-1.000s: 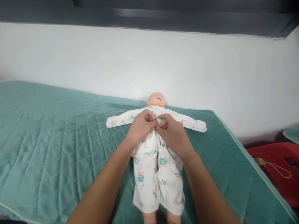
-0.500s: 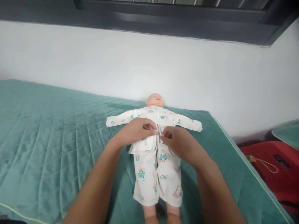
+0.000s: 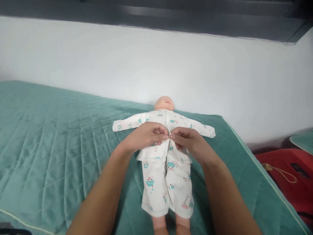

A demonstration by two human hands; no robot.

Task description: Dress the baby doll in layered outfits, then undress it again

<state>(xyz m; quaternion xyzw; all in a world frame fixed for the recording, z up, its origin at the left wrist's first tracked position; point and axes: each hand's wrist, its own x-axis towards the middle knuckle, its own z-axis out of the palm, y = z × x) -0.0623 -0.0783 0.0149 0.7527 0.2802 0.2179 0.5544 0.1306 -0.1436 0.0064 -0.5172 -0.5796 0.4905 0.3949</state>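
Observation:
A baby doll lies on its back, its head toward the wall and its arms stretched out sideways. It wears a white printed baby shirt with long sleeves and matching white pants. My left hand pinches one front edge of the shirt near the middle of the belly. From the other side my right hand pinches the opposite edge, fingertips almost meeting the left ones. Above the hands the shirt front lies together; below, its edges hang apart. Any fastener between the fingertips is too small to make out.
A green quilted cover spreads under the doll. Behind it rises a white wall, with a dark frame along the top. On the right stands a red plastic object with a looped cord.
Both hands moved down the shirt front from the chest and came apart half a second ago. Now they have closed together on its edges at the belly.

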